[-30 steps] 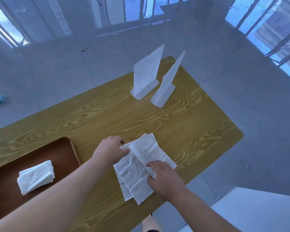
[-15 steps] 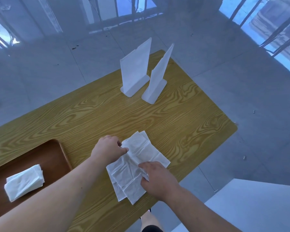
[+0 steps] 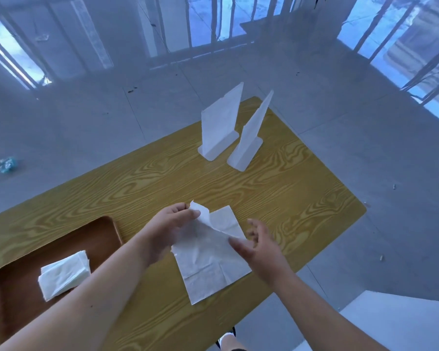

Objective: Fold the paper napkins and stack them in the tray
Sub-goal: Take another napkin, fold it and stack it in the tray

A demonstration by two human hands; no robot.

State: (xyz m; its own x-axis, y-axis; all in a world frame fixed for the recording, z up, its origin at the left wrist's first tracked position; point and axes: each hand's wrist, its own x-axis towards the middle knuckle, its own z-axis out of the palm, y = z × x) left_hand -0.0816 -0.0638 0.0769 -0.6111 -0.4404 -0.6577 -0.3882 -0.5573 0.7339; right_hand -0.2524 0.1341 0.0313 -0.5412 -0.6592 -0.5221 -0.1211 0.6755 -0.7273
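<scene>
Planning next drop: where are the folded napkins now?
In the head view, the folded napkins lie in the brown tray on the wooden table, lower left, left of the unfolded napkin.

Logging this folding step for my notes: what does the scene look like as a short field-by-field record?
left hand: pinches the napkin's far corner, lifted off the table
right hand: open at the napkin's right edge; contact unclear
napkin: unfolded, otherwise flat on the table
tray: holds folded napkins, left of the napkin
white stands: two, upright at the table's far end

Cool bluish daylight, glossy floor glare, wide-angle distortion.
</scene>
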